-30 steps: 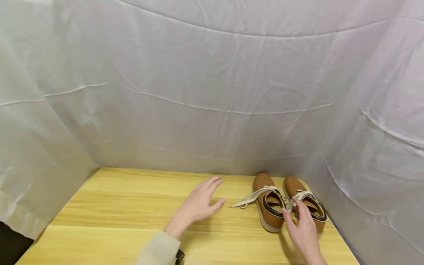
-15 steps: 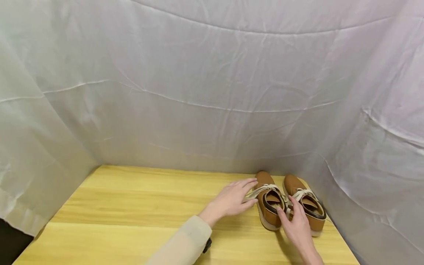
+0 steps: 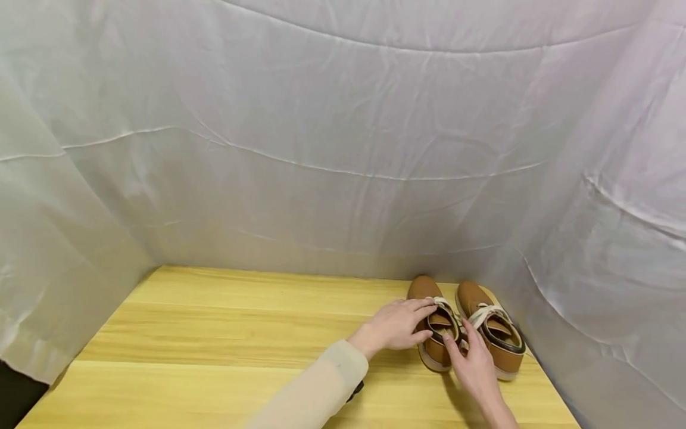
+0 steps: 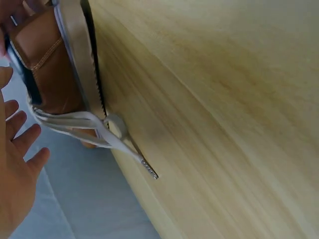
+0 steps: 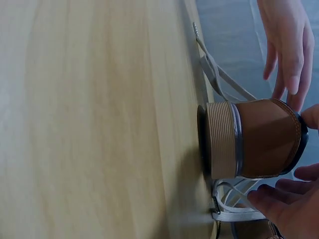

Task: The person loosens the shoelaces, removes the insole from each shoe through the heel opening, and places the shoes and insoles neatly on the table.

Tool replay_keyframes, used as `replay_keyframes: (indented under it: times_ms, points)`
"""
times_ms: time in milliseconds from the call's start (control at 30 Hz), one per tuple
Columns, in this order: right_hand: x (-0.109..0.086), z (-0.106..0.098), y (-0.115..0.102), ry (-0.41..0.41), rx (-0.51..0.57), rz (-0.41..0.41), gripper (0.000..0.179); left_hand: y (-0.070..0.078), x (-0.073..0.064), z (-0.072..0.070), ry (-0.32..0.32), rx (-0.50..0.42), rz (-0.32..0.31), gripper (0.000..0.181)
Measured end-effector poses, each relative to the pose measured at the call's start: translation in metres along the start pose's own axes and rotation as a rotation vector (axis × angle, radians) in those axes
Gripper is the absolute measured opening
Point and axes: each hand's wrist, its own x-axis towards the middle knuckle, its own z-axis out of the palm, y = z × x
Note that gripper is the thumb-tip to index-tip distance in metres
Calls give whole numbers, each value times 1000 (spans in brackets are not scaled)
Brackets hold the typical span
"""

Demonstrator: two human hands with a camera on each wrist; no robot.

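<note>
The left hand (image 3: 401, 325) has come rightward, so one brown shoe (image 3: 436, 356) now stands between both hands. Its fingers extend, parted, holding nothing; the right hand (image 3: 474, 364), likewise parted, flanks the other side, contact uncertain. The second shoe (image 3: 508, 360) stands right of the right hand.

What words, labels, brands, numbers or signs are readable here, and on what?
None readable in any view.
Left shoe, right shoe: no lettering on the outer sides that show; insides too small and shadowed to tell.
Laces, tabletop, grey cloth: no print visible.
Dark band by the sleeve: mostly hidden, can't tell.
</note>
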Motion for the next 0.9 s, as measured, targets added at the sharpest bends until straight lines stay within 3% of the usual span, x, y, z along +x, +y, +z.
replay_keyframes:
  times_ms: [400,900]
  points:
    - [3,2,2,-57,-32,33,75,0,2,10,-45,-2,25,51]
    - [2,1,-1,-78,-6,51,73,2,-4,8,-25,28,5,50]
